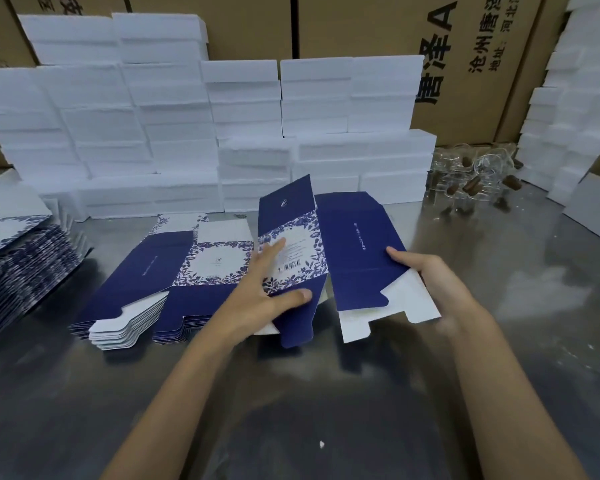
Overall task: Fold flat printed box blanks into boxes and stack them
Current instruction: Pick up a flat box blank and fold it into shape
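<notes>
A dark blue box blank (347, 244) with a white floral panel and barcode is held just above the metal table, partly bent along its creases. My left hand (267, 282) lies across its floral panel with straight fingers, thumb on the lower blue flap. My right hand (426, 278) grips the blank's right edge, thumb on the blue face and fingers behind the white underside. A pile of flat blanks (146, 271) lies to the left of my left hand.
Another fanned pile of blanks (21, 258) sits at the far left. White foam boxes (194, 133) are stacked along the back, more foam boxes (568, 116) at right. Glass jars with corks (471, 178) lie at back right. Brown cartons (465, 57) stand behind.
</notes>
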